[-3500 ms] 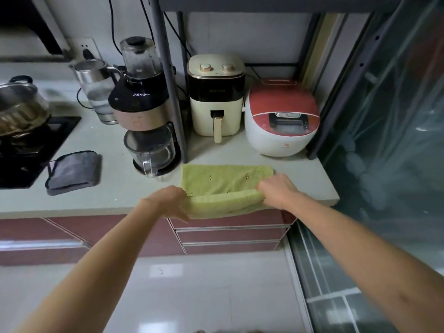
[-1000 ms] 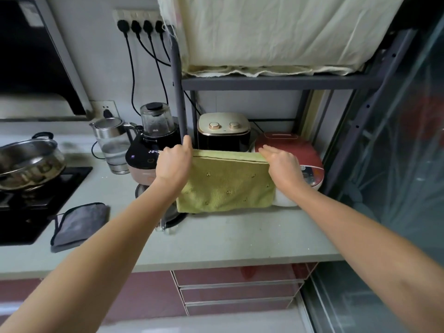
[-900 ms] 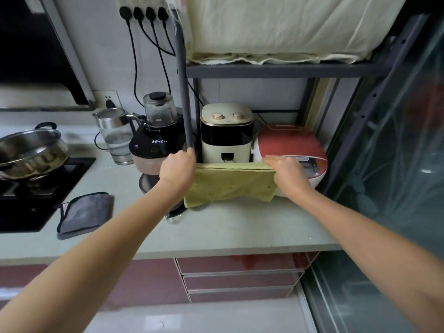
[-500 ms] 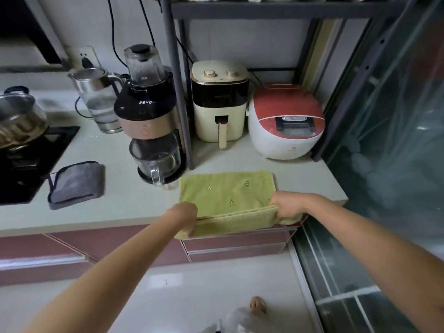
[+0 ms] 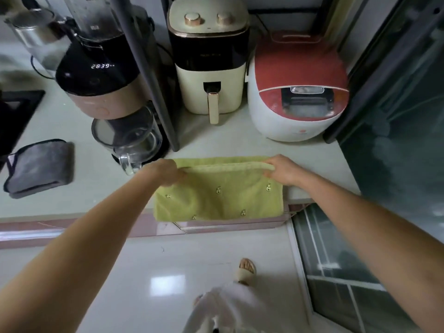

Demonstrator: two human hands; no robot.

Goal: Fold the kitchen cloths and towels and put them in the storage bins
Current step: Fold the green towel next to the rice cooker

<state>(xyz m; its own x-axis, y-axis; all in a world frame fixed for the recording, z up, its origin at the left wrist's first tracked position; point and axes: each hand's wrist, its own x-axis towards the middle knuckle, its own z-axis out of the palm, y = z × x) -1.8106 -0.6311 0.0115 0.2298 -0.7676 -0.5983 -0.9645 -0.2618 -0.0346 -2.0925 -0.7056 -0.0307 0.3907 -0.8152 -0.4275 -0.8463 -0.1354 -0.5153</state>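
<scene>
A green towel (image 5: 216, 198) with small printed motifs lies on the pale countertop (image 5: 79, 191), its near edge hanging over the counter's front. My left hand (image 5: 163, 173) grips the towel's folded upper edge at the left corner. My right hand (image 5: 281, 170) grips the same folded edge at the right corner. The edge between my hands is rolled into a thick fold. A grey cloth (image 5: 39, 168), folded, rests on the counter at the left.
Behind the towel stand a blender with a glass jug (image 5: 105, 92), a cream air fryer (image 5: 209, 56) and a red rice cooker (image 5: 298, 92). A shelf post (image 5: 153, 92) rises between them. A stove edge is at far left. No storage bin is in view.
Both hands lifted the green towel up off the counter, laid it down again with the near edge held, and have now carried that edge away across the towel. The view has tilted downward.
</scene>
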